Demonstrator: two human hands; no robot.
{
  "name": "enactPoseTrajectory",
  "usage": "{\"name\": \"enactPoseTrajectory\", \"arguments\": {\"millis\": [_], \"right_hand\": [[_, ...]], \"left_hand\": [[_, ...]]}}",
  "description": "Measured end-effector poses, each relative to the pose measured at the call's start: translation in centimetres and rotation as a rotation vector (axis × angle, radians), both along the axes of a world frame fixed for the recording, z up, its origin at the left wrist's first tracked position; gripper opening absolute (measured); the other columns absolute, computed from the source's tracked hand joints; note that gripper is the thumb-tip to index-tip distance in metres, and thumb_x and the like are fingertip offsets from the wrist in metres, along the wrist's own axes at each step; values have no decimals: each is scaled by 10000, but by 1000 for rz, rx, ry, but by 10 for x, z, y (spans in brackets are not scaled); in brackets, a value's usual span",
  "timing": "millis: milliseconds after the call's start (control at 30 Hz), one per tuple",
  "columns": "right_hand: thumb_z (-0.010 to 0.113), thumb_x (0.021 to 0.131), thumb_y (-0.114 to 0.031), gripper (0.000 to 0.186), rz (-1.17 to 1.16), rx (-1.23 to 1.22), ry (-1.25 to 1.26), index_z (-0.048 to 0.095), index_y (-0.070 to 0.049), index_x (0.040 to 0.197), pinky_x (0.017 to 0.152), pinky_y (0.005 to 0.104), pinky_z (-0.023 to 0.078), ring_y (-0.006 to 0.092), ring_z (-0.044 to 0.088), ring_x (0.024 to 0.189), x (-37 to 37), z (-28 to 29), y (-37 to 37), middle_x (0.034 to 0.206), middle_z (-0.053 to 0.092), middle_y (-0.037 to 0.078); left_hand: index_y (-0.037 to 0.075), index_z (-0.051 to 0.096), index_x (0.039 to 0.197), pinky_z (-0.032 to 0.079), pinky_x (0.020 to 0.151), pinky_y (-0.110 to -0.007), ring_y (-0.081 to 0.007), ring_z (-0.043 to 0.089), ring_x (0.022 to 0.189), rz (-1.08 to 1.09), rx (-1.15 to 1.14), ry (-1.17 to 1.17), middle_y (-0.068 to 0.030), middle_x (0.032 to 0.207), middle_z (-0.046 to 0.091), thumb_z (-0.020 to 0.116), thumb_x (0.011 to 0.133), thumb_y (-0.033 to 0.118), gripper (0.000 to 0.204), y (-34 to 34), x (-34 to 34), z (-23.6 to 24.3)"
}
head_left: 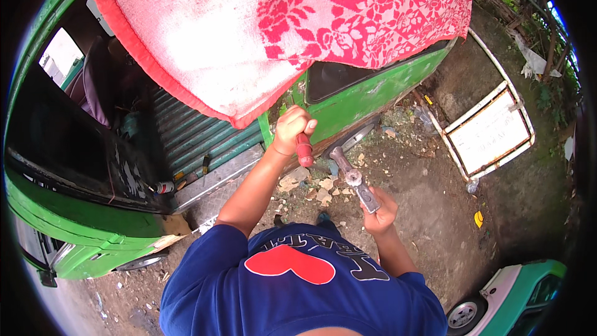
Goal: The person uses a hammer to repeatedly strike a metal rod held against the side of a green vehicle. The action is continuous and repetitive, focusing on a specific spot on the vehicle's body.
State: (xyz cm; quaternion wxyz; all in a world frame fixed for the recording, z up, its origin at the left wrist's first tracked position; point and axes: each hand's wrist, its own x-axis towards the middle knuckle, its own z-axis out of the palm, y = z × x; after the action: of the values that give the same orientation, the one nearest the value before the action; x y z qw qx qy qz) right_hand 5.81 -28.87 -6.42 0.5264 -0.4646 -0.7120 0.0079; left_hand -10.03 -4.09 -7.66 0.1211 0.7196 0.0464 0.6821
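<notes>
My left hand point(295, 129) is closed around a tool with a red handle point(304, 150), in front of the green door pillar. The handle's end points down toward me, and the tool's other end is hidden behind the hand. To the right, my right hand point(380, 211) is closed on a hammer point(353, 177). Its worn metal head is tilted, one end near the red handle but apart from it; the shaft is mostly hidden. Before me is a green vehicle point(373, 101) with an open doorway and ribbed floor point(193, 126). A red and white floral cloth point(348, 12) hangs over it.
A metal step edge point(217, 174) runs along the doorway; a small can point(164, 187) lies by its left end. Broken chips point(324, 194) litter the ground. A white-panelled metal frame point(491, 130) lies at right. Another green and white vehicle point(519, 298) stands lower right.
</notes>
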Motion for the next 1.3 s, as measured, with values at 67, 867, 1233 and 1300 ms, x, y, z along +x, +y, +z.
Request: {"name": "enactPoseTrajectory", "arguments": {"millis": [67, 867, 1233, 1300], "right_hand": [[650, 804, 38, 506, -22, 2, 22, 609, -103, 1289, 521, 300, 444, 216, 536, 553, 1, -10, -1, 782, 613, 123], [681, 770, 19, 488, 76, 78, -39, 648, -142, 1229, 498, 312, 453, 237, 565, 556, -16, 14, 9, 738, 618, 88], [704, 731, 17, 516, 63, 153, -245, 658, -188, 1203, 460, 324, 451, 220, 574, 528, -12, 14, 29, 762, 626, 70], [689, 727, 36, 601, -15, 57, -267, 621, -218, 1268, 467, 313, 453, 211, 574, 532, -15, 12, 29, 764, 625, 59]], "left_hand": [[44, 461, 651, 427, 530, -358, -255, 522, 553, -2, -41, -18, -73, 635, 512, 675, 832, 57, 281, 1, -3, -1], [50, 425, 645, 408, 496, -375, -265, 489, 516, 46, 18, 38, -77, 622, 491, 687, 814, 50, 313, 14, -1, 9], [42, 419, 645, 415, 483, -368, -263, 507, 512, 75, 49, 55, -88, 608, 494, 666, 854, 57, 324, 16, 0, 17], [42, 421, 645, 413, 483, -363, -258, 507, 512, 78, 44, 42, -86, 608, 497, 659, 867, 57, 326, 18, 0, 19]]}}
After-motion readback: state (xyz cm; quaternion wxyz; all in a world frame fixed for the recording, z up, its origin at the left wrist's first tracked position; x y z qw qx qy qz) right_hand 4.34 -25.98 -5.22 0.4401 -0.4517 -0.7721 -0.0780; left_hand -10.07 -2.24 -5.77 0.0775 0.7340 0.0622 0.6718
